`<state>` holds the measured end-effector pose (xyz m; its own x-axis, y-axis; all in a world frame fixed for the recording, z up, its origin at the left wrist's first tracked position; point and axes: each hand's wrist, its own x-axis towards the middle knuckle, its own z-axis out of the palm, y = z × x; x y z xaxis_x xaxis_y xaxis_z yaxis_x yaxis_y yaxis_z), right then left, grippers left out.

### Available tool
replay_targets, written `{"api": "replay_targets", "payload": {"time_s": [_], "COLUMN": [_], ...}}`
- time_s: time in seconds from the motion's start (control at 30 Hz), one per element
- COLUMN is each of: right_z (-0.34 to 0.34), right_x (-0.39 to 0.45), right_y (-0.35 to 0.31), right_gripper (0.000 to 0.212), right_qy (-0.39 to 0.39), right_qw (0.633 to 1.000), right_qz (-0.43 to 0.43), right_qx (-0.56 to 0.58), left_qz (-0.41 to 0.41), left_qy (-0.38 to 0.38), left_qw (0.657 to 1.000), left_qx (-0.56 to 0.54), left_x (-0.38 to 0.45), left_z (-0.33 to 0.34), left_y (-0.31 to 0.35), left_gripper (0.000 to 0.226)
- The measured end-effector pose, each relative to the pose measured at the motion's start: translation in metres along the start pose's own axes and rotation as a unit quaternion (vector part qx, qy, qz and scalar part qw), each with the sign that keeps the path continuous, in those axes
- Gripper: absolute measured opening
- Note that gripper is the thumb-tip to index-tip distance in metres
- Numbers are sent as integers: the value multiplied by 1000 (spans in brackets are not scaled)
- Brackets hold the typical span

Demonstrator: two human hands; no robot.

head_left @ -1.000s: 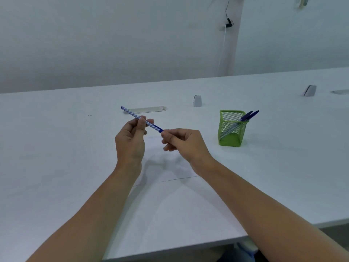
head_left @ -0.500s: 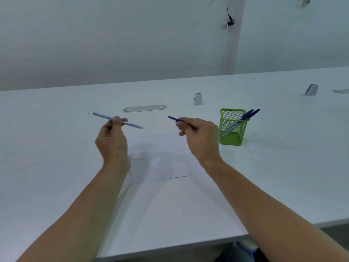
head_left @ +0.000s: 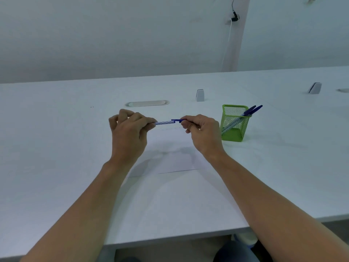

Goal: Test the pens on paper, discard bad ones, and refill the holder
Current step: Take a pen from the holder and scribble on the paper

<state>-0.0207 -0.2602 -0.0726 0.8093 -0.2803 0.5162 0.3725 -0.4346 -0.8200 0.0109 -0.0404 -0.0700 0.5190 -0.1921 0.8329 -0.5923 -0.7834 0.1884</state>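
Left hand [head_left: 130, 133] grips the pen [head_left: 164, 122], right hand [head_left: 203, 133] pinches its cap [head_left: 177, 120] — capping; next, into the holder [head_left: 234, 122].

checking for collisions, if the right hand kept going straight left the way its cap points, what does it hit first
Probably the striped pen held by the left hand: the blue cap in the right hand already sits at its end.
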Motion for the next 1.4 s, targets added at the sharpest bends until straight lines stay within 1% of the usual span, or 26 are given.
{"api": "replay_targets", "payload": {"time_s": [0.23,0.43,0.53,0.6,0.63,0.67,0.73,0.77,0.83,0.87,0.9,1.0,1.07,1.13,1.17,1.23,1.27,1.33,1.4], "right_z": [7,9,8,7,6,6,7,9,13,14,15,13,13,13,11,5,1,-8,-13], "right_x": [-2,-2,-4,-5,-4,-4,-6,-7,-11,-12,-11,-5,-1,2,4,8,9,11,12], "right_y": [6,8,7,1,-2,-6,-12,-13,-11,-11,-10,-8,-3,2,5,10,12,17,24], "right_gripper": [18,16,14,10,8,10,22,27,29,26,25,34,37,33,27,14,12,12,8], "right_qy": [-26,-43,-52,-56,-59,-65,-91,-108,-150,-164,-164,-97,-62,-33,-17,8,13,0,-45], "right_qw": [997,996,997,998,997,992,966,957,957,959,957,931,931,943,949,962,969,977,975], "right_qz": [-63,-65,-52,-31,-9,21,76,92,103,107,113,173,186,175,168,151,141,131,144], "right_qx": [-39,-40,-27,4,43,106,228,253,224,207,213,308,308,282,267,226,201,166,162], "left_qz": [21,14,13,2,-11,-26,-36,-25,8,14,8,-57,-107,-143,-149,-144,-138,-122,-97], "left_qy": [-14,-24,-24,-23,-23,-24,-26,-28,-34,-39,-46,-72,-86,-124,-158,-255,-311,-392,-417], "left_qw": [1000,1000,1000,1000,1000,999,996,995,993,993,992,992,989,981,976,956,940,911,902], "left_qx": [15,5,6,-1,-12,-29,-73,-92,-111,-115,-115,-83,-49,-29,-23,-27,-33,-39,-48], "left_x": [-1,-3,-4,-5,-5,-5,-5,-5,-5,-5,-4,-2,-3,-7,-10,-14,-16,-17,-19], "left_z": [6,9,9,8,7,6,5,5,6,6,6,2,0,-1,-1,0,1,-1,-5], "left_y": [-2,-6,-7,-7,-5,-3,4,9,17,19,18,2,-14,-26,-30,-34,-35,-36,-40], "left_gripper": [12,12,12,12,12,12,12,12,13,17,24,58,63,61,62,65,64,55,46]}}
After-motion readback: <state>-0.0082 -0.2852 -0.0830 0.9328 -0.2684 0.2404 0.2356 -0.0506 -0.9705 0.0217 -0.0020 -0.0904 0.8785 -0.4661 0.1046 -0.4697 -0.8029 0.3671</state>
